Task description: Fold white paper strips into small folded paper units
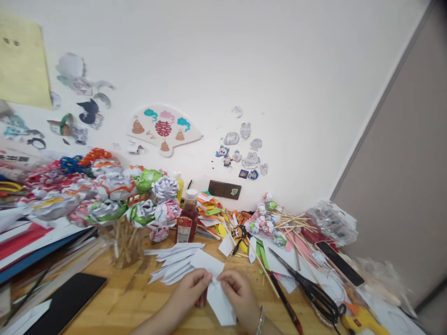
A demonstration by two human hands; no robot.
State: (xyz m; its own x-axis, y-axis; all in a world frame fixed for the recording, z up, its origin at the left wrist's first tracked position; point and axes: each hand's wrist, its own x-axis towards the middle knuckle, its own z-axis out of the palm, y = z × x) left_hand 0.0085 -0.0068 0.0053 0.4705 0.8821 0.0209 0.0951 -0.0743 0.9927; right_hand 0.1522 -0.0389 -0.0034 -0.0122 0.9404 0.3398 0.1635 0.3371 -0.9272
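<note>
A: Where is the folded white paper sheet (220, 304)?
B: Just in front of the dark red plastic bottle (186, 222). The left hand (193, 287) and right hand (238, 291) both pinch its crease.
A: Any tips?
B: I'd line the edges up first, then press firmly along the crease.

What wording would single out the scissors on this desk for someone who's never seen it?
Start at the wooden table, then go right of the right hand holding white paper. The scissors lie flat there, between a thin red-and-black tool and a yellow glue gun. Only they have black loop handles and long blades pointing up-left.
</note>
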